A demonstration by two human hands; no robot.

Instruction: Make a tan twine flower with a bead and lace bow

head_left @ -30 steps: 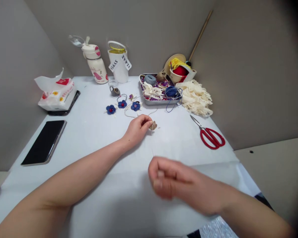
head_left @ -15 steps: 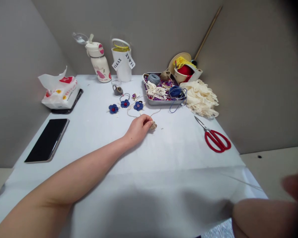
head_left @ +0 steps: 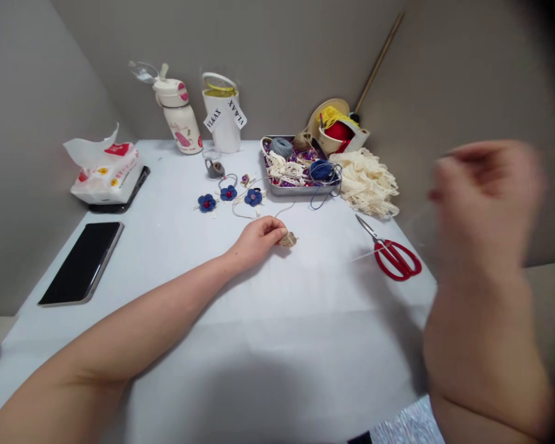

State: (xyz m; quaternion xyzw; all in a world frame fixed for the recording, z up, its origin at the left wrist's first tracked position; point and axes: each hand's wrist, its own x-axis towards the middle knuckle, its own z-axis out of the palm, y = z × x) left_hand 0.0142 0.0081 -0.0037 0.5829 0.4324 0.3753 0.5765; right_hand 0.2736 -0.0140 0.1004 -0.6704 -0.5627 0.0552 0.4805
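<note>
Two hands, one metal tray (head_left: 300, 191). Left hand (head_left: 259, 239): grip closed on one small tan piece (head_left: 289, 239), in front of the tray, at or just above the surface (head_left: 305, 302); visible long axis roughly sideways, free end pointing right. Right hand (head_left: 488, 197): blurred, raised well right of the tray, fingers curled; whether gripping anything, cannot tell. Three blue flowers (head_left: 206, 203), left of the tray. One pair of red-handled scissors (head_left: 394, 260), right of the tray and nearer, tips toward it.
</note>
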